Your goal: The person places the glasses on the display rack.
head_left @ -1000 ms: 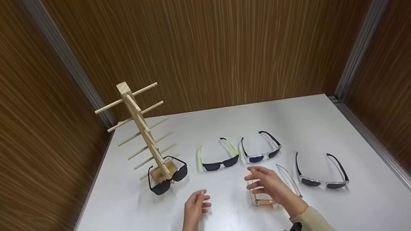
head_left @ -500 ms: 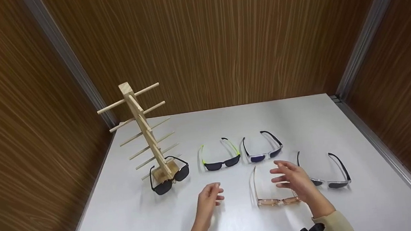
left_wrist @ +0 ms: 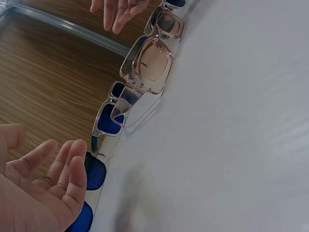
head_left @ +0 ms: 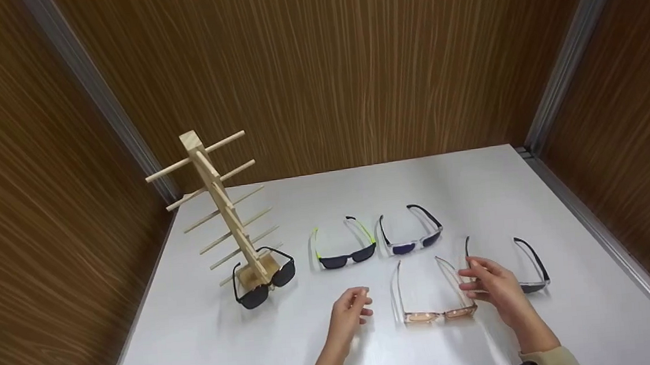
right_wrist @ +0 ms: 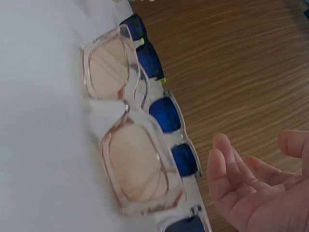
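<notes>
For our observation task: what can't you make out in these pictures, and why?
Head view: most of one lens of the rightmost sunglasses, hidden behind the right hand.
Left wrist view: part of the lowest sunglasses, covered by the left hand.
Right wrist view: the rest of the bottom sunglasses, cut off by the lower edge.

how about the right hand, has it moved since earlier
Yes, in the head view the right hand moved right relative to the pink glasses, now covering part of the rightmost sunglasses.
</notes>
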`<state>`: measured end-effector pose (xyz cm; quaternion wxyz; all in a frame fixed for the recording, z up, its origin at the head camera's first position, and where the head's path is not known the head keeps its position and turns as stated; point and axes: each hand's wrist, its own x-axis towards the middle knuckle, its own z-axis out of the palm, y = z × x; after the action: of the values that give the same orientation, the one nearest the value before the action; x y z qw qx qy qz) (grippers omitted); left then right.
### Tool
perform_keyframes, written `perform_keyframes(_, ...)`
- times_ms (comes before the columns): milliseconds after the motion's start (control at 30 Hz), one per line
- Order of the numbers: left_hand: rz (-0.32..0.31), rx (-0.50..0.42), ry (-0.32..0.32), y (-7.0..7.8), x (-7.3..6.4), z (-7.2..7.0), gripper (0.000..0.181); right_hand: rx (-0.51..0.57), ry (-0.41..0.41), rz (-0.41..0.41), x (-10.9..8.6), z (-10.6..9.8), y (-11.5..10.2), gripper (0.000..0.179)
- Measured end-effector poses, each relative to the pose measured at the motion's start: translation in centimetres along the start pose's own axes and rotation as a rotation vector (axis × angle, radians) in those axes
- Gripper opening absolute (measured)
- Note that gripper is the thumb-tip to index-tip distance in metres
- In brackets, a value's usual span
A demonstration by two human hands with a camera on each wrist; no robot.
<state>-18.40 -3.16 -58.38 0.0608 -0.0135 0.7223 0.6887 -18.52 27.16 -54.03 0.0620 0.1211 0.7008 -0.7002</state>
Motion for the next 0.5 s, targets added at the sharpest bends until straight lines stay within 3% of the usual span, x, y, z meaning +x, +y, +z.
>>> perform_keyframes(267,-0.086,0.007,-0.035,-0.9,0.0,1.6,0.039,-0.043,0.077,0.02,-0.7,-1.7,1.4,0.06)
perform_keyframes(500,-0.146,0.04,-0.081,-1.5,0.1,2.4,0.034,-0.089,0.117,0.074,-1.2,-1.8,3.2,0.054)
